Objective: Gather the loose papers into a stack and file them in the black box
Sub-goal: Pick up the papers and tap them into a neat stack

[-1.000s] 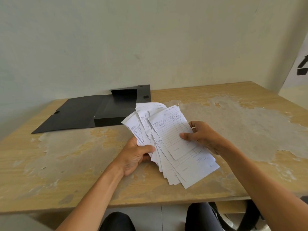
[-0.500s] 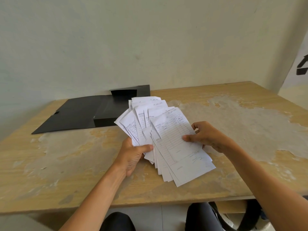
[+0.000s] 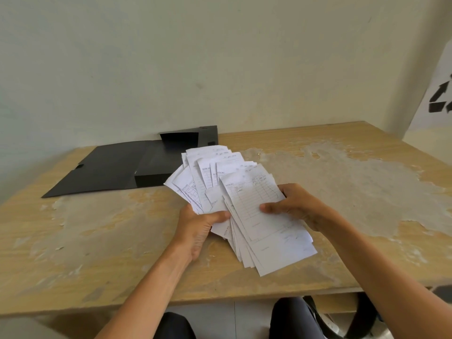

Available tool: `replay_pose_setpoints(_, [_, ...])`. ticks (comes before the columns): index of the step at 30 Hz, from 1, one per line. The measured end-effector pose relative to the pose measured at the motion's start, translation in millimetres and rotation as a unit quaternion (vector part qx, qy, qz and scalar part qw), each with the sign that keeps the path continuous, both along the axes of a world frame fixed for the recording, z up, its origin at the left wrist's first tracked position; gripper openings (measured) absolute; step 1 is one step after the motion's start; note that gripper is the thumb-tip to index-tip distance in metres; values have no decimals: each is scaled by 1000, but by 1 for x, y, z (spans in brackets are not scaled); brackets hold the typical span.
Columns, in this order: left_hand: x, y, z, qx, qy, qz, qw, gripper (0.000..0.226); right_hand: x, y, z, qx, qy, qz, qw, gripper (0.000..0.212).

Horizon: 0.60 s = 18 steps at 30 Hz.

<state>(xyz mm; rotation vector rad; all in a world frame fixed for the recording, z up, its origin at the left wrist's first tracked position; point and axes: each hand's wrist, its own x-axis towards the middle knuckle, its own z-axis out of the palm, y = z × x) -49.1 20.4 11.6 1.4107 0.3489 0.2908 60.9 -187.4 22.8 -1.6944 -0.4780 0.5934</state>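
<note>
A fanned bundle of several white printed papers (image 3: 247, 199) is held above the middle of the table. My left hand (image 3: 198, 226) grips the bundle's lower left part, thumb on top. My right hand (image 3: 296, 204) pinches the right edge of the topmost sheet, thumb over its face. The black box (image 3: 156, 165) lies open at the back left of the table, its lid flap (image 3: 93, 172) spread flat to the left. The upper tips of the papers overlap the box's right part in this view.
The wooden table (image 3: 354, 192) has a worn, peeling top, and its front edge runs just below my forearms. A pale wall stands right behind the box. My knees and a dark strap show under the table's front edge.
The fan of papers has spread wider and shifted slightly up and left toward the box. Both hands kept their grip, moving a little with the bundle.
</note>
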Motion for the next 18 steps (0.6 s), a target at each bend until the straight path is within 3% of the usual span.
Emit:
replay_pose_setpoints(8, [-4, 15, 1, -20, 2, 3, 1000, 42, 6, 3, -8, 54, -18, -44, 997, 31])
replay_pose_setpoints(14, [-4, 12, 5, -51, -18, 1, 999, 38, 0, 12, -4, 30, -18, 14, 999, 33])
replay_pose_setpoints(18, [-5, 4, 10, -55, -11, 0, 998, 16, -1, 14, -8, 38, -20, 14, 999, 38])
